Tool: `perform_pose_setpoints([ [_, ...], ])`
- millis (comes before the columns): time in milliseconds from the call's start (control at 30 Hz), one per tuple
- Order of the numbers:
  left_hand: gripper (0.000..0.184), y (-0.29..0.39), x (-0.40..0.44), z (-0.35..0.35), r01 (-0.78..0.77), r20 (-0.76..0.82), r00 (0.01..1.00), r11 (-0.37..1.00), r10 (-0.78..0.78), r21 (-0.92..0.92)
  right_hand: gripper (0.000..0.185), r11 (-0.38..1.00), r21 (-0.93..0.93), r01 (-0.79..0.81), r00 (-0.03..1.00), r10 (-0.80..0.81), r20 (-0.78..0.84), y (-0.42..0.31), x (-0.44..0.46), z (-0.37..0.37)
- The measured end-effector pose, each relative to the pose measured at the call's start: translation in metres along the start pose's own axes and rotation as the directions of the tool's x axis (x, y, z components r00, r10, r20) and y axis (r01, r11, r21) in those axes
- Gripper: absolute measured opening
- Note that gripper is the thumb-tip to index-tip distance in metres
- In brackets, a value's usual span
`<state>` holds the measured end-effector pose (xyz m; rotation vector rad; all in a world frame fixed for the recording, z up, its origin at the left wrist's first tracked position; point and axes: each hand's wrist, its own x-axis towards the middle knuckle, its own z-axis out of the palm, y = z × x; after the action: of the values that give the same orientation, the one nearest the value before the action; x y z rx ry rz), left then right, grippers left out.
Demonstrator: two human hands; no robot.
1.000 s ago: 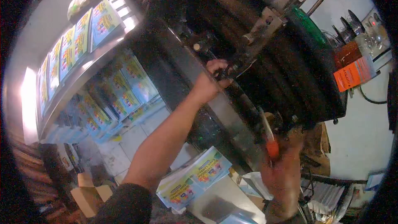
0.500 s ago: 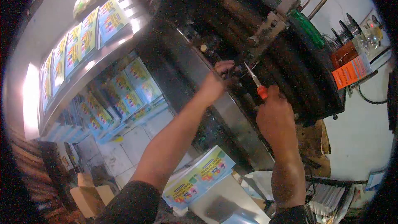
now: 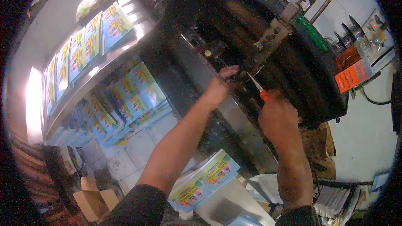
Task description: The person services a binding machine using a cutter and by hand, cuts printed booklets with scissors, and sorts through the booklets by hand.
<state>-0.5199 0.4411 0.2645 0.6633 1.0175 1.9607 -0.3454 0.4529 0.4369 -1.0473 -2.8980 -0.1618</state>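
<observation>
Head view: right fingers [image 3: 276, 99] wrapped round red-handled tool [image 3: 264, 96]; left fingers [image 3: 230, 71] bent at black machine [image 3: 307, 81], hold unclear.

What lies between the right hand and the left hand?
In the head view, a red-handled tool lies between: the right hand holds it, its blade pointing toward dark machine parts by the left hand.

Some fingers of the left hand [image 3: 217, 92] vanish into the dark machine [image 3: 293, 71], so their hold cannot be told; the right hand [image 3: 278, 115] hides most of the red-handled tool's [image 3: 256, 84] grip, and its tip is too blurred to read; lettering on the near booklets [image 3: 205, 181] is smeared, and the bottom edge cuts off both sleeves [image 3: 140, 205]
</observation>
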Motion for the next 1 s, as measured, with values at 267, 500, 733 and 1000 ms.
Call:
perform_pose_setpoints([
  [267,0.044,0.014,-0.019,0.007,-0.183,0.053,0.982,0.863,0.179,0.472,0.016,0.997,-0.027,0.072,0.990,-0.074,-0.122,0.004,0.001,0.008],
  [500,0.045,0.010,-0.056,0.008,-0.310,-0.085,0.909,0.798,0.408,0.517,0.027,0.992,0.121,-0.022,0.997,0.013,0.078,0.006,-0.006,0.017],
  [733,0.050,0.030,-0.034,0.030,-0.288,-0.049,0.914,0.730,0.402,0.620,0.025,0.997,0.066,-0.040,0.999,0.041,-0.022,0.010,-0.003,0.024],
  [1000,0.047,0.028,-0.028,0.027,-0.257,-0.049,0.905,0.635,0.422,0.728,0.017,0.996,0.060,-0.072,0.997,0.071,0.023,0.003,0.001,0.013],
])
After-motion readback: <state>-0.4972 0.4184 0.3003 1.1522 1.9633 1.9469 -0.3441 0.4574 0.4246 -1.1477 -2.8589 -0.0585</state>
